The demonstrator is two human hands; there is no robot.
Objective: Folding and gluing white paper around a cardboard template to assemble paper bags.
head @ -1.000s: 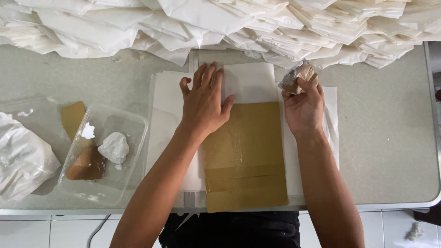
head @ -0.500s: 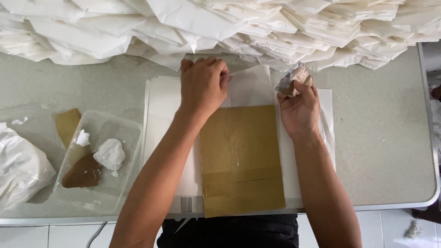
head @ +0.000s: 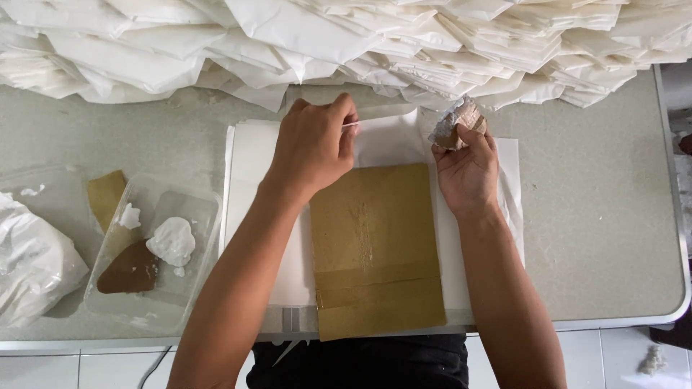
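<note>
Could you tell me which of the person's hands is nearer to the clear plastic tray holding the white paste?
Left. The left hand is just right of the clear plastic tray, on the white paper; the right hand is beyond the brown cardboard.

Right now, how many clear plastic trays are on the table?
2. One clear plastic tray lies left of the left hand and holds white paste; a second tray sits further left at the frame edge, partly under a white bag.

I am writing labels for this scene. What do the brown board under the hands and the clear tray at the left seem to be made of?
The brown board looks like matte cardboard: flat tan surface, tape strips across its lower part. The clear tray seems thin glossy plastic: see-through walls, soft rounded rim, white paste inside. The right hand holds a crumpled wad, material unclear.
</note>
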